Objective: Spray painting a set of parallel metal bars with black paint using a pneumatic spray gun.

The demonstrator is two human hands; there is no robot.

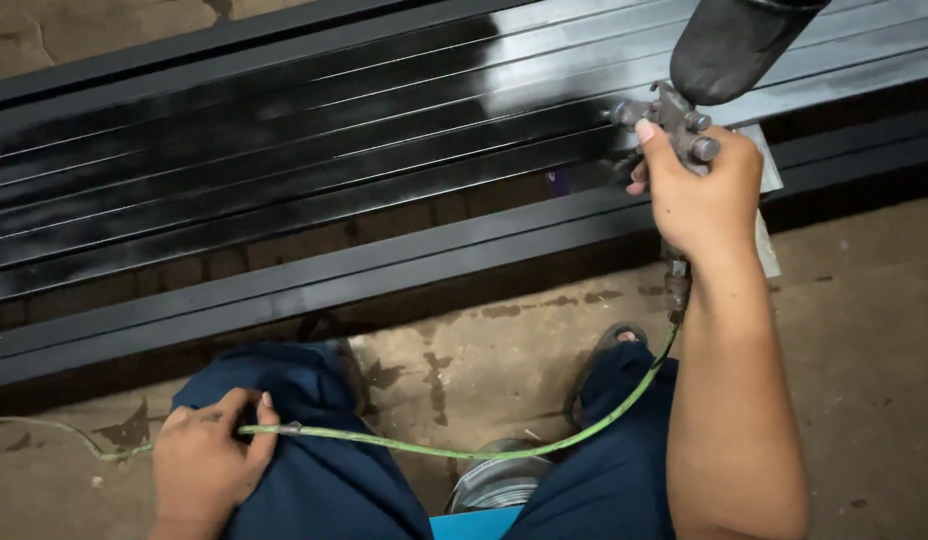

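My right hand (702, 190) grips the spray gun (674, 125) over the black metal bars (284, 150); my left hand (206, 460) pinches its green hose (434, 450) against my knee.

No packages, labels, signs or screens are seen in the head view. No printed surface is observed on any object in view.

The spray gun's cup (729, 40) is cut off by the top edge.
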